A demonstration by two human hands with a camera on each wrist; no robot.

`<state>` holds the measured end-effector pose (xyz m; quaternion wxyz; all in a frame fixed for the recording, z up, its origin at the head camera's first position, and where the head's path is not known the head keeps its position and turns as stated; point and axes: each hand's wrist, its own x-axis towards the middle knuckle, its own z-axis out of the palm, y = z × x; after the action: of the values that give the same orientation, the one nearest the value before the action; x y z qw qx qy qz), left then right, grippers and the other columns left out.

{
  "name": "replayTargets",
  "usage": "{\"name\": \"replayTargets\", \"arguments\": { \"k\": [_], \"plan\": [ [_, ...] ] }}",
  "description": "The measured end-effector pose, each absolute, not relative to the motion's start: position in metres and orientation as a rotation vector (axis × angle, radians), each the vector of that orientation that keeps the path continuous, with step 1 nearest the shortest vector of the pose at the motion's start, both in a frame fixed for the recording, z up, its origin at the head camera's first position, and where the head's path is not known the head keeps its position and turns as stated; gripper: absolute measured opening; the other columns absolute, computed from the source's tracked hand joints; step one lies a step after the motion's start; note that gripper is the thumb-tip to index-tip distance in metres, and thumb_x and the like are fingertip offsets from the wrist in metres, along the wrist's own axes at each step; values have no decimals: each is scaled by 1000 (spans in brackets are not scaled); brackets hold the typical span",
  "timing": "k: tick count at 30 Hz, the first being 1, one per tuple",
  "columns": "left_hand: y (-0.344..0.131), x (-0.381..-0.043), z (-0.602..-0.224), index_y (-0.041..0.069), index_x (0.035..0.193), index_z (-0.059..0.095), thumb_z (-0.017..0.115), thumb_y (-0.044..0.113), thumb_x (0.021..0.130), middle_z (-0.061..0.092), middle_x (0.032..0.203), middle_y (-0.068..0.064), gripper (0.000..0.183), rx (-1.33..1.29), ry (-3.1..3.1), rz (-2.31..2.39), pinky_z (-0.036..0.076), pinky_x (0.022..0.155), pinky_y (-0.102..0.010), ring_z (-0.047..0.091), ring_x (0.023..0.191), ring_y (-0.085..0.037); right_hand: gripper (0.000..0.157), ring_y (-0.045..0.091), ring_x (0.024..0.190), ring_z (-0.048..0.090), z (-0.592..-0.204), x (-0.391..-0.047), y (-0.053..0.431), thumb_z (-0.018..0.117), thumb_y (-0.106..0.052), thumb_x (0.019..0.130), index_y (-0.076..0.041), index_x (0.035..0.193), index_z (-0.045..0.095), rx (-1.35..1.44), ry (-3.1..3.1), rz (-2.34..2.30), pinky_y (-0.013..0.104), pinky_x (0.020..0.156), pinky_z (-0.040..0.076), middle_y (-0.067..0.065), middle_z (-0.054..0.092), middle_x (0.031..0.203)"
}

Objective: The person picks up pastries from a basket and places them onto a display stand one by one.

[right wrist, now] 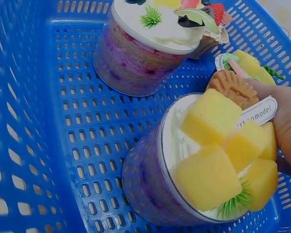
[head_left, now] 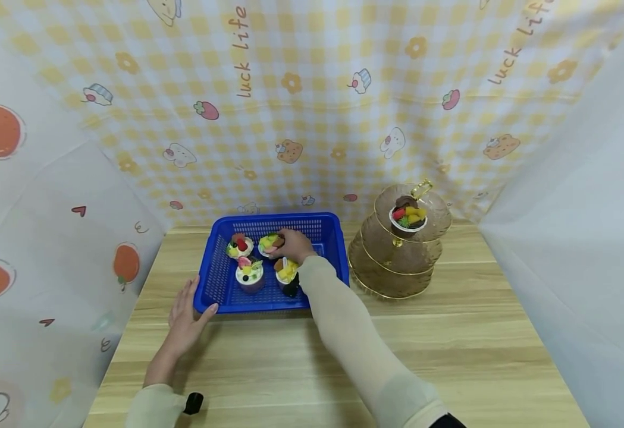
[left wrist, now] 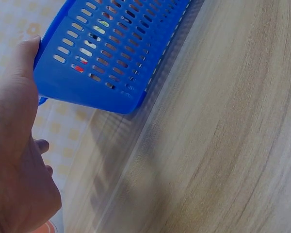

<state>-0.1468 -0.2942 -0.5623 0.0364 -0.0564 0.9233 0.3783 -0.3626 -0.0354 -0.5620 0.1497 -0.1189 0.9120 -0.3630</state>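
The right hand is curled round a small fruit-topped cake in the back half of the blue basket, apparently pinching it, though its fingertips are partly hidden. The left hand is spread wide at the basket's near-left corner, thumb on the front rim, fingers along the left side.

The basket stands near the far edge of the table, left of its middle. Inside, a strawberry-topped cake sits toward the back-left corner, a cream-topped cup in front of it, and a mango cup near the front edge. Toward the table's far-right corner, a tiered stand bears a chocolate cupcake on its top tier.
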Motion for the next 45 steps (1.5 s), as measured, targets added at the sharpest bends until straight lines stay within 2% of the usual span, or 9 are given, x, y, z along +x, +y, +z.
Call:
{"name": "replayTargets", "arguments": {
  "k": [4,9,16,26,30,34,45],
  "plan": [
    [-295,-148,-564,26,160,-6,53,50,98,-9,166,-24,89,-167,2831,1157,-6,112,-76,-8,149,-55,74,20,114,64,-559,-361,-35,86,-37,75,-19,140,55,-308,2617,-1037,39,99,53,-2,71,115],
    [-296,-148,-564,25,160,-5,53,49,98,-9,166,-24,88,-162,2833,1167,-6,112,-76,-9,149,-54,74,20,118,63,-554,-359,-37,85,-37,76,-19,141,54,-317,2623,-1012,38,98,53,0,69,121],
    [-295,-146,-563,26,160,-6,53,51,98,-10,166,-23,89,-173,2815,1169,-7,112,-76,-10,148,-55,66,20,113,64,-545,-353,-36,83,-36,79,-18,136,57,-296,2610,-1011,40,96,54,0,70,115],
    [-293,-145,-562,25,160,-6,52,49,99,-9,165,-24,88,-161,2820,1169,-6,111,-76,-9,148,-55,71,21,114,64,-543,-356,-34,83,-38,78,-15,139,55,-358,2646,-1044,38,96,54,3,67,125],
    [-294,-146,-563,25,160,-7,52,50,99,-11,165,-24,88,-163,2819,1165,-6,111,-76,-10,149,-55,72,22,115,63,-533,-356,-34,84,-38,77,-15,139,55,-388,2646,-1073,40,97,54,4,66,127],
    [-295,-146,-563,25,160,-7,52,50,99,-11,165,-24,89,-156,2819,1164,-6,111,-76,-10,148,-55,70,21,114,64,-519,-355,-33,83,-39,78,-15,138,56,-403,2638,-1101,40,98,54,2,68,122],
    [-295,-142,-561,25,160,-7,52,50,98,-10,165,-25,89,-138,2831,1177,-6,110,-78,-9,148,-56,59,19,107,66,-487,-348,-23,82,-40,79,-16,128,62,-509,2617,-1155,40,94,55,2,69,118]
  ]
}}
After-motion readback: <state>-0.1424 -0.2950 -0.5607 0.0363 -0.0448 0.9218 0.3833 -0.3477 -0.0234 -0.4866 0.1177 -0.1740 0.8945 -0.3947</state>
